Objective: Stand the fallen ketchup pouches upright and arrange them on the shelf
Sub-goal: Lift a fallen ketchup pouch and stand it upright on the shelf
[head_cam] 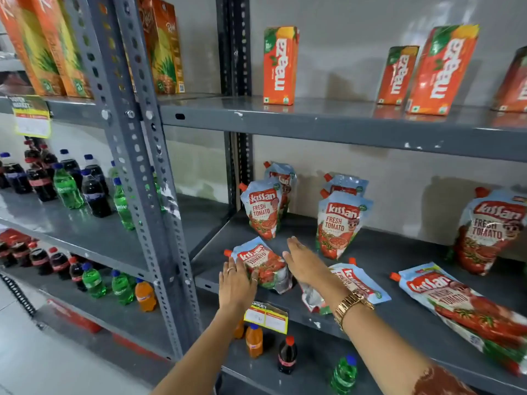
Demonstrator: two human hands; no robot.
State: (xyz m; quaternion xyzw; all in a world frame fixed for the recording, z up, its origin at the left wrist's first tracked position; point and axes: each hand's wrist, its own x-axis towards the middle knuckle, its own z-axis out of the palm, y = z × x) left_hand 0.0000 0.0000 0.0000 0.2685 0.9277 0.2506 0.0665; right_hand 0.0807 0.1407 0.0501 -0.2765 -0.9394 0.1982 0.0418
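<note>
The task looks partly done. On the shelf [399, 252], in the middle of the frame, several ketchup pouches stand upright at the back: a left pair [263, 208], a middle group [339, 223] and one at the right edge [490, 232]. Three remain fallen: the near pouch [263, 263], a second pouch [358, 280] and a third pouch [462, 303] at lower right. The left hand [236, 283] lies on the near pouch with fingers spread, not closed. The right hand [306, 262] is flat and open beside it, holding nothing.

left hand [237, 283] touches fallen ketchup pouch [263, 265]; right hand [305, 262] beside
</note>
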